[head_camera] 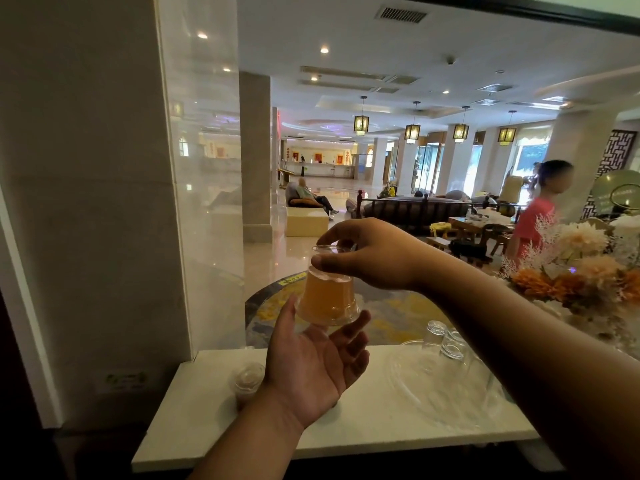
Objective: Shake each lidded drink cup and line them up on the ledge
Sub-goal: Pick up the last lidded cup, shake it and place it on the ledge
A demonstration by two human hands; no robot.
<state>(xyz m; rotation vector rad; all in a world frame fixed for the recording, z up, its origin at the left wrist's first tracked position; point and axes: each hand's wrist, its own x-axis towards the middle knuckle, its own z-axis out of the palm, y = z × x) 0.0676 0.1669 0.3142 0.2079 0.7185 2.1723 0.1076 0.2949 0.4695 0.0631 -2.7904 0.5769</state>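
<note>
A clear plastic cup of orange drink (327, 299) is held upside down in the air above the white ledge (363, 427). My right hand (374, 258) grips its narrow base from above with thumb and fingers. My left hand (311, 365) is open, palm up, under the cup's lidded end, with the fingertips touching or nearly touching the lid. A second lidded cup (247, 381) with a brownish drink stands upright on the ledge, just left of my left wrist and partly hidden by it.
A large clear glass plate (446, 386) lies on the ledge at right with upturned small glasses (446, 341) at its far side. A flower arrangement (581, 268) stands at the far right. A marble pillar (86, 202) borders the left. Beyond is a lobby with people.
</note>
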